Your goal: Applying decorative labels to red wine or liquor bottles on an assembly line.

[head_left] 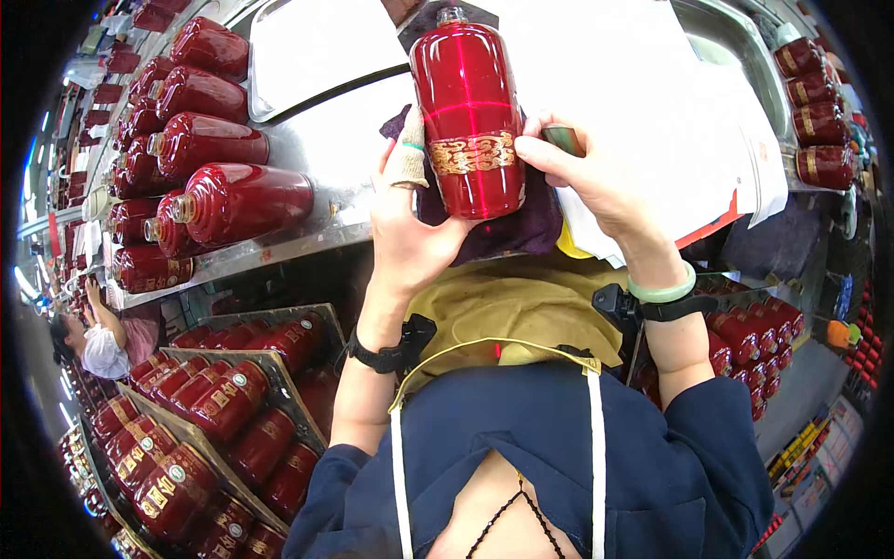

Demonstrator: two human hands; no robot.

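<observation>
A glossy red glass bottle (466, 84) with a clear neck lies on a dark purple cloth (535, 233), its neck pointing away from me. Around its lower part runs a gold patterned decal band (476, 153), crossed by thin bright red light lines. My left hand (410, 219) grips the bottle's left side and base; one finger wears a beige wrap. At the band's right end, the thumb and fingertips of my right hand (596, 172) touch the bottle. Tucked in that hand is a small dark green flat piece (563, 140), partly hidden by the fingers.
Red bottles (219, 144) lie stacked on the metal table at left. White paper sheets (633, 102) spread at right, beside a metal tray (726, 42). Crates of decorated bottles (223, 401) stand low at left; more bottles (745, 335) stand low at right. Another person (102, 349) is at far left.
</observation>
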